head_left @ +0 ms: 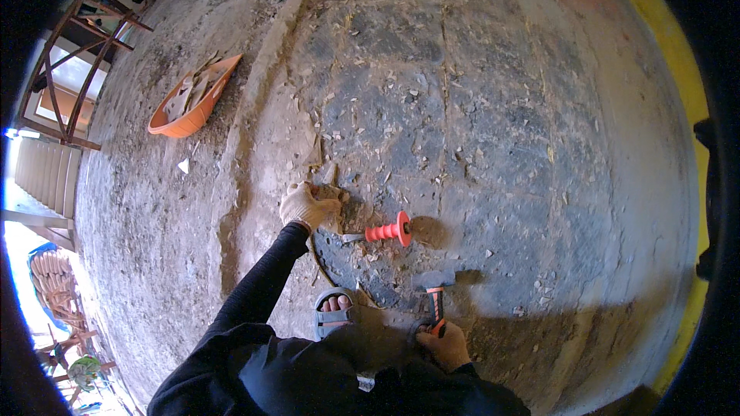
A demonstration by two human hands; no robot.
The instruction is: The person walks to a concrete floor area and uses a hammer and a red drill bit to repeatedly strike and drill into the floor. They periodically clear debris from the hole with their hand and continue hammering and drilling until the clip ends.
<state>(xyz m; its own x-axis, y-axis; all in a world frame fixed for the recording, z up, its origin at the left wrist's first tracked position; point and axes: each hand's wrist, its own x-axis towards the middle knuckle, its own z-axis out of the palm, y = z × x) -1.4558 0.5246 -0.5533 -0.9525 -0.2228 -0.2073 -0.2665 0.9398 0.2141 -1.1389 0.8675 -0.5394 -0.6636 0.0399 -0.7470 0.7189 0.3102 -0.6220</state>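
My left hand (303, 207), in a pale knitted glove, reaches down to the floor with its fingers curled closed among tan broken fragments (333, 219). What lies inside the fingers is hidden. Just to its right rests a chisel (388, 232) with a red-pink grip and a round hand guard, its metal end toward the fragments. Lower down, my right hand (447, 348) is wrapped round the orange and black handle of a hammer (436, 297). The grey hammer head points away from me, over or on the floor; I cannot tell which.
An orange basin (187, 119) holding flat broken pieces sits at the upper left, past a raised ridge (266, 81) in the floor. Small chips litter the dark floor (493, 139). Wooden scaffolding (85, 69) stands at the far left. My sandalled foot (334, 313) is near the hammer.
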